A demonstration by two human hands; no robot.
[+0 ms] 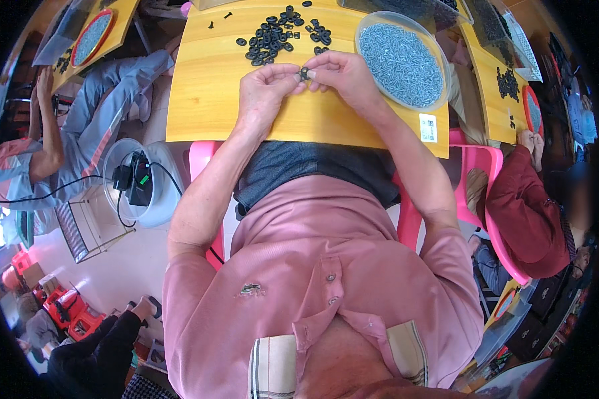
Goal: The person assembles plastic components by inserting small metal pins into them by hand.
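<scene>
Both my hands meet over the yellow table, near its front edge. Between their fingertips is a small black oval part [304, 74], mostly covered by the fingers. My left hand [267, 90] pinches it from the left, and my right hand [343, 76] pinches it from the right. Just beyond my hands lies a loose pile of black oval parts [267, 41] with holes in them. Close to my right hand stands a round clear tub [439, 100] full of small silvery screws [400, 63]. Whether a screw sits in the held part cannot be made out.
The yellow table [203, 100] carries a white label [428, 128] at its front right. Two tiny black pieces [228, 14] lie at the far left. People sit at tables on both sides. A clear bucket with black adapters [138, 179] stands at the left.
</scene>
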